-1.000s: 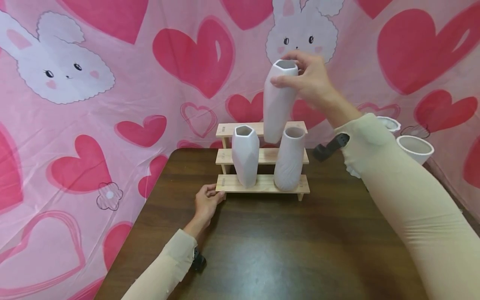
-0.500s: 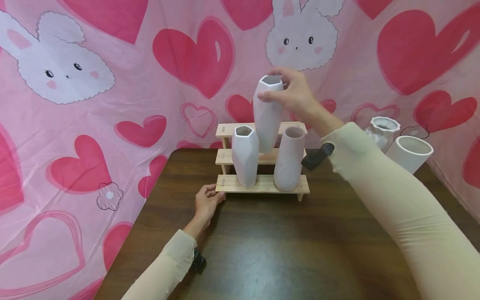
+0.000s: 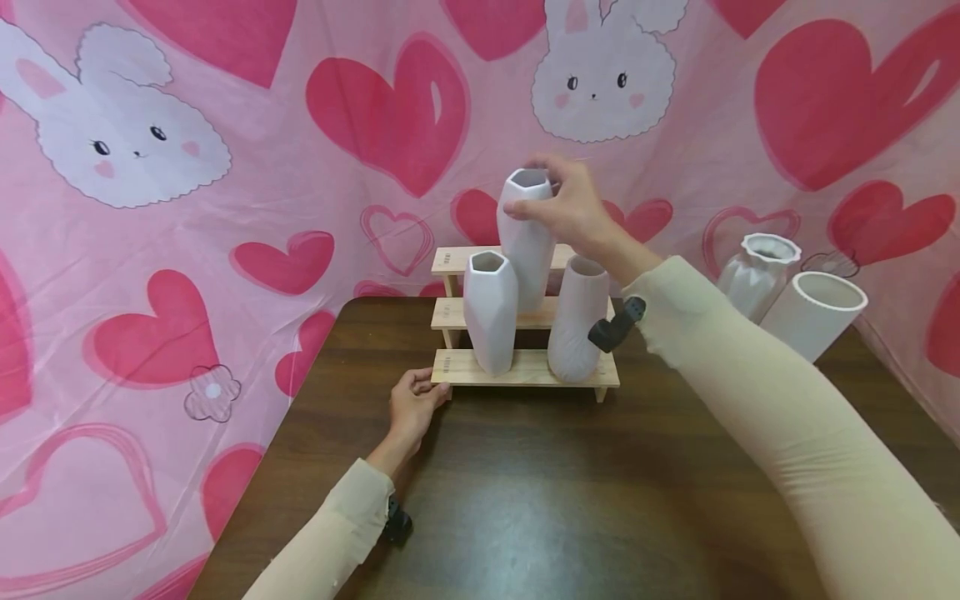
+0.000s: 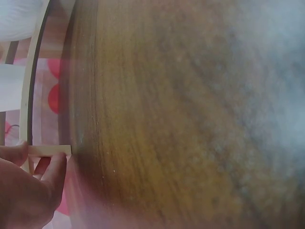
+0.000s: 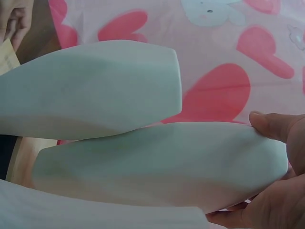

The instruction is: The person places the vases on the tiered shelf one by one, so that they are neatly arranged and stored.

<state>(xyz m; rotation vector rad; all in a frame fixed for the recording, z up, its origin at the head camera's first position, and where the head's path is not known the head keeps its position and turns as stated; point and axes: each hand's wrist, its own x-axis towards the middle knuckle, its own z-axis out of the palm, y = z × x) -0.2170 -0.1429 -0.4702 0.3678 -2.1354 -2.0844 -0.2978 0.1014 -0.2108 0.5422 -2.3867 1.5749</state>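
Note:
My right hand (image 3: 573,204) grips a white faceted vase (image 3: 525,250) near its rim, thumb in front and fingers behind. The vase is upright at the middle tier of a three-tier wooden stand (image 3: 532,368); whether its base touches the tier cannot be seen. On the bottom tier stand a white faceted vase (image 3: 491,312) at left and a white textured vase (image 3: 579,329) at right. My left hand (image 3: 412,410) holds the stand's lower left end. In the left wrist view, thumb and fingers pinch the stand's leg (image 4: 50,150).
Two more white vases are at the right: one with a scalloped rim (image 3: 759,275) and a plain cylindrical one (image 3: 813,317), partly behind the right sleeve. The brown wooden table (image 3: 525,500) backs onto a pink heart-and-bunny cloth (image 3: 375,167).
My right hand has lowered the faceted vase and carried it left, from above the stand down toward the middle tier. The left hand has stayed at the stand's end.

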